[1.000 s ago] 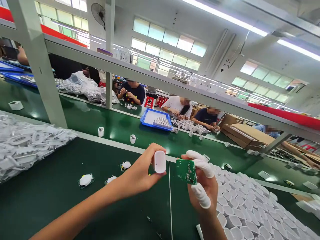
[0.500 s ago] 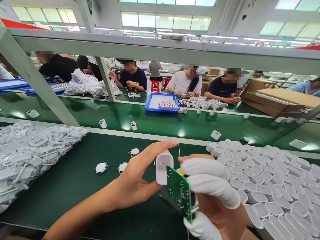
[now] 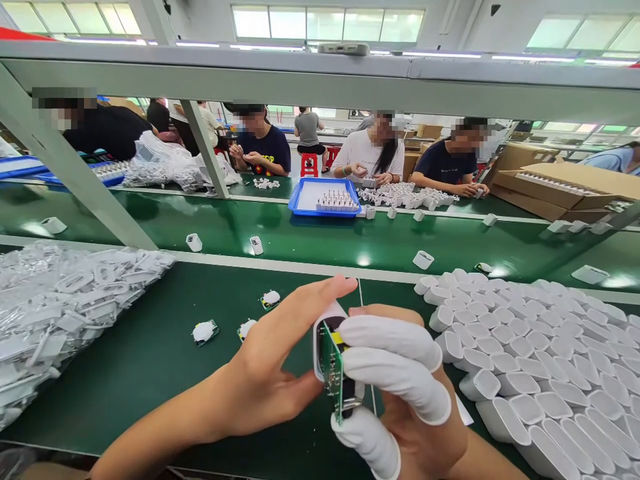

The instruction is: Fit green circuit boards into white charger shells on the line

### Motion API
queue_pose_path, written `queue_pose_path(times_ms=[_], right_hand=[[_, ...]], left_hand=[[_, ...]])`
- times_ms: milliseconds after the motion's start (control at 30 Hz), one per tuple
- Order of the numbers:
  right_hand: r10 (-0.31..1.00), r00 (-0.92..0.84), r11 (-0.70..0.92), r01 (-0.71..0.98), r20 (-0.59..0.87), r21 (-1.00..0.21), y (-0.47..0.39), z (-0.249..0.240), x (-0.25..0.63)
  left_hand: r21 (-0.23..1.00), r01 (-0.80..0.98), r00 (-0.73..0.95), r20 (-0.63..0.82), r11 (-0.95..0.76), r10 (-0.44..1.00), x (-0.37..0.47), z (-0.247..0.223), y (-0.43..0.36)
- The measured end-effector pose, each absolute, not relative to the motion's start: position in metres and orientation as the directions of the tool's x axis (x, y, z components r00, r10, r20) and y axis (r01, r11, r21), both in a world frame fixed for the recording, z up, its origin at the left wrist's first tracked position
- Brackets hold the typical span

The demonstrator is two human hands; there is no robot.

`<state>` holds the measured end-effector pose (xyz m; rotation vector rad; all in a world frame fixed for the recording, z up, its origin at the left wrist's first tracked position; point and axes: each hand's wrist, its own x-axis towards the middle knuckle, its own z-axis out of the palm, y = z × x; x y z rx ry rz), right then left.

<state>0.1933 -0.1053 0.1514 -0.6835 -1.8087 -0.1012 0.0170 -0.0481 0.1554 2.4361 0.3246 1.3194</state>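
Note:
My left hand (image 3: pixel 273 357) is closed around a white plastic housing (image 3: pixel 317 347), its open end turned toward my right hand. My right hand (image 3: pixel 400 380), with white covers on the fingers and thumb, grips a green circuit board (image 3: pixel 331 365) with a yellow part and dark and metal components. The board's far edge sits inside the mouth of the housing; its near part sticks out between my right fingers and thumb. On the green mat left of my hands lie several small boards with white tops, among them one board (image 3: pixel 204 332) and another board (image 3: pixel 271 299).
Many white housings (image 3: pixel 540 347) stand packed together at the right. A heap of bagged white parts (image 3: pixel 65 313) lies at the left. Beyond a pale rail, a green conveyor (image 3: pixel 310 243) carries scattered pieces. Across it, co-workers sit near a blue tray (image 3: pixel 295 200); a frame beam (image 3: pixel 250 80) crosses above.
My right hand has moved left with the circuit board, whose edge has entered the housing. Pieces on the conveyor have shifted slightly left. The view has tilted down a little.

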Motion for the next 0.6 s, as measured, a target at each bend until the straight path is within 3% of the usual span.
queue_pose_path(times_ms=[600], right_hand=[[0.392,-0.200,0.859,0.428,0.898,-0.280,-0.0981,0.1542,0.1883]], left_hand=[[0.452,0.055,0.550,0.731,-0.890,0.405,0.0173,0.1551,-0.0471]])
